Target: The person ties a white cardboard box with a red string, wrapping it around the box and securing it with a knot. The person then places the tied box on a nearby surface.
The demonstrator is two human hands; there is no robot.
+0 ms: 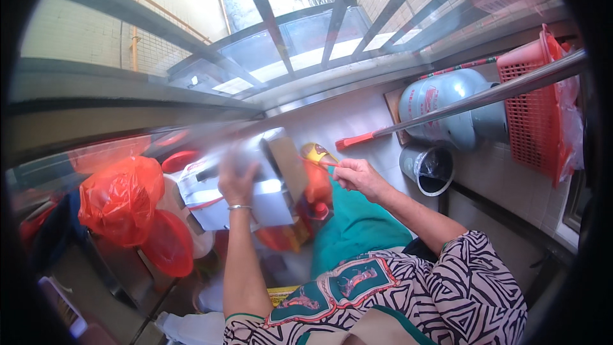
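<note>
My left hand (237, 175), a bangle at its wrist, is over a white cardboard box (201, 201) and appears to touch its top. Motion blur hides whether the fingers grip the box. One brown cardboard flap (286, 163) stands out at the box's right end. My right hand (357, 177) is closed, with a thin orange-red strip (325, 163) pinched at the fingertips. Just below that strip hangs or lies an orange-red plastic bag (317, 184); I cannot tell whether the two are joined. A foot in a yellow slipper (315, 152) shows beyond them.
Left of the box are a knotted red plastic bag (122, 201) and a red plastic lid or basin (167, 244). A metal pole with a red end (431, 117) crosses before a gas cylinder (445, 105), a bin (426, 165) and a red basket (529, 110). Window bars (268, 14) rise ahead.
</note>
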